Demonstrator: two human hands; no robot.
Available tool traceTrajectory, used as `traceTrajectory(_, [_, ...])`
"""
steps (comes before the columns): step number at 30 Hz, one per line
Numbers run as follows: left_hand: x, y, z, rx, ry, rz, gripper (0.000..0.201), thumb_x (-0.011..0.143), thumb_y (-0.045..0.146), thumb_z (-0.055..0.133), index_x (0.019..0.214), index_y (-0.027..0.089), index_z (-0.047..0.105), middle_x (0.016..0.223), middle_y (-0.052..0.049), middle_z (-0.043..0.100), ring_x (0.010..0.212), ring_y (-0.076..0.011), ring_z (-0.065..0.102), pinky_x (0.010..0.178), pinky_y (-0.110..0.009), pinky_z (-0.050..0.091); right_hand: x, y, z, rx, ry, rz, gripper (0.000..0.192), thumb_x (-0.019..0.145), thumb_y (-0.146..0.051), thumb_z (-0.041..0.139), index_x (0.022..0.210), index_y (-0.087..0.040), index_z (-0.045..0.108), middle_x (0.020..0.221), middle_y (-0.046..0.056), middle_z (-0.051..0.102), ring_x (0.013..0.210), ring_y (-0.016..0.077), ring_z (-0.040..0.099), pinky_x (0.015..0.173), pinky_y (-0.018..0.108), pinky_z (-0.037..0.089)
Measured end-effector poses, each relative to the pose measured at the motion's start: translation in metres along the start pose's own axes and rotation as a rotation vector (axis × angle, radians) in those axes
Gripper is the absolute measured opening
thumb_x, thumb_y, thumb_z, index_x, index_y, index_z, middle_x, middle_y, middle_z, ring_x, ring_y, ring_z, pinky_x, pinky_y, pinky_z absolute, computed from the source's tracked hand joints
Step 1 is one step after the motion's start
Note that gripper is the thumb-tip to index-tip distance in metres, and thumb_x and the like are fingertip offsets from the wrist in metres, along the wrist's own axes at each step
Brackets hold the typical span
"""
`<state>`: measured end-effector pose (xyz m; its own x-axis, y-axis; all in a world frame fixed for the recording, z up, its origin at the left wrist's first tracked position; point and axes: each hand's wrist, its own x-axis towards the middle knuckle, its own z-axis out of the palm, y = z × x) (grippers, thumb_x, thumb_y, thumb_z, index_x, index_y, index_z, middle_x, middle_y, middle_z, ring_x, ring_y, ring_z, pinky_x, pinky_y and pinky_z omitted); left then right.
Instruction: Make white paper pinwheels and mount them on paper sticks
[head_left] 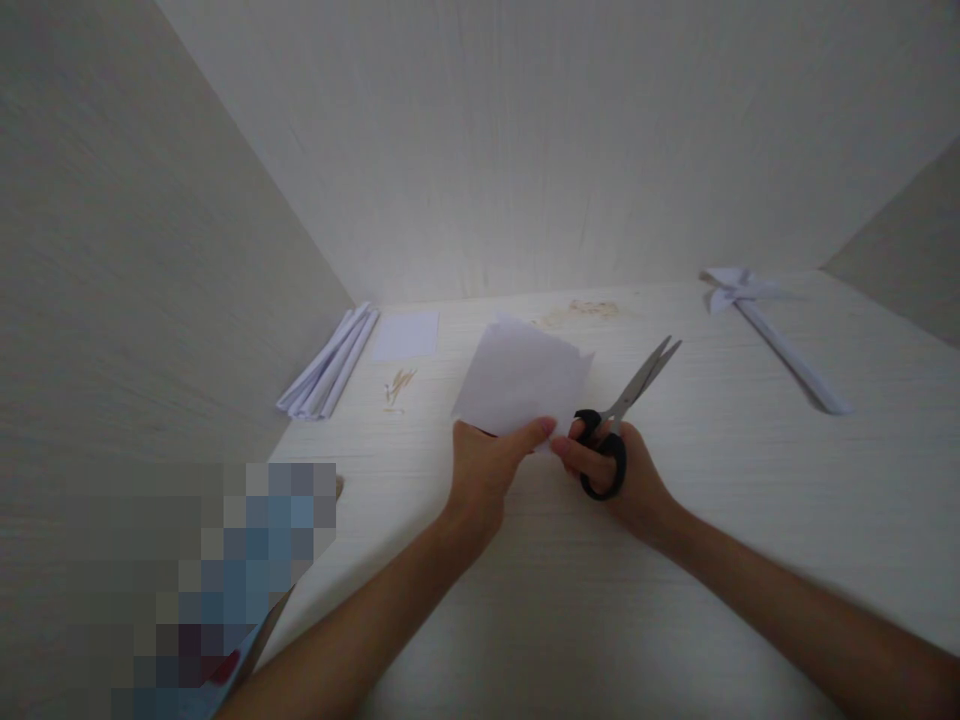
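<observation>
- Desk [750, 560]: pale woodgrain top boxed in by walls at left, back and right; near edge cut off by the frame.
- Blurred patch [202, 590], bottom left: pixelated blue and red, contents unreadable. A small brown tip pokes out at its upper right; can't tell what it is.
- Pinwheel [772, 335]: white paper on a long white stick, lying flat far right, well apart from the hands.
- Paper [521, 378]: white sheet, centre of desk, raised and tilted toward the camera. Its lower edge is hidden behind the fingers; blank, no print visible.
- Strips [330, 365]: bundle of folded white paper against the left wall.
- Square [406, 335]: small white sheet flat just beside the strips.
- Left hand [484, 470]: fingers closed, thumb pinching the paper's lower edge.
- Right hand [622, 480]: closed around the scissors' black handles, fingertips almost meeting the left thumb at the paper.
- Scissors [626, 410]: blades slightly apart, pointing up and right, away from the paper, not touching it.
- Sticks [400, 385]: a few thin tan slivers near the strips, too small to identify.
- Stain [581, 312]: faint brown smear near the back wall.
- No readable writing anywhere.
</observation>
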<state>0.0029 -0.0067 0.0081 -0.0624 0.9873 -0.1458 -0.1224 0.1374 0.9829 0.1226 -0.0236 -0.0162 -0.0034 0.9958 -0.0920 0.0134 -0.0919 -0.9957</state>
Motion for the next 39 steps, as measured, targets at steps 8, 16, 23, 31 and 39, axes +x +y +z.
traceTrajectory(8, [0.004,-0.001,-0.001,-0.065,0.065,-0.026,0.032,0.048,0.021,0.073,0.078,0.012,0.066,0.075,-0.005,0.067,0.064,-0.0161,0.060,0.058,-0.028,0.050,0.000,0.003,-0.001,-0.019,-0.030,-0.064,0.032,0.067,-0.045,0.058,0.053,-0.017,0.051,0.045,-0.004,0.045,0.041,0.0074,0.038,0.039,0.021,0.029])
traceTrajectory(16, [0.017,0.017,-0.014,-0.159,0.185,0.068,0.044,0.047,0.022,0.074,0.089,0.014,0.063,0.083,-0.006,0.067,0.070,-0.0153,0.060,0.057,-0.023,0.049,-0.011,0.000,0.002,-0.167,-0.282,0.013,0.047,0.070,-0.056,0.050,0.046,-0.015,0.050,0.038,-0.003,0.041,0.036,0.0071,0.037,0.037,0.021,0.028])
traceTrajectory(23, [0.024,0.028,-0.022,-0.227,0.228,0.129,0.040,0.047,0.019,0.073,0.086,0.017,0.064,0.082,-0.003,0.067,0.074,-0.0150,0.061,0.059,-0.022,0.047,-0.016,0.002,0.003,-0.301,-0.348,0.140,0.044,0.066,-0.051,0.058,0.042,-0.016,0.047,0.036,-0.004,0.040,0.033,0.0057,0.034,0.034,0.020,0.025])
traceTrajectory(31, [0.020,0.030,-0.019,-0.244,0.206,0.101,0.039,0.047,0.017,0.072,0.085,0.016,0.064,0.080,-0.003,0.067,0.072,-0.0145,0.061,0.057,-0.021,0.046,-0.014,0.000,0.003,-0.362,-0.369,0.136,0.046,0.067,-0.052,0.057,0.042,-0.016,0.046,0.036,-0.004,0.038,0.033,0.0055,0.032,0.034,0.020,0.024])
traceTrajectory(39, [0.019,0.030,-0.019,-0.259,0.182,0.097,0.040,0.047,0.018,0.073,0.086,0.016,0.065,0.079,-0.003,0.067,0.071,-0.0143,0.060,0.058,-0.022,0.047,-0.014,-0.002,0.005,-0.386,-0.361,0.123,0.046,0.068,-0.051,0.057,0.040,-0.016,0.046,0.036,-0.003,0.039,0.033,0.0061,0.033,0.034,0.020,0.025])
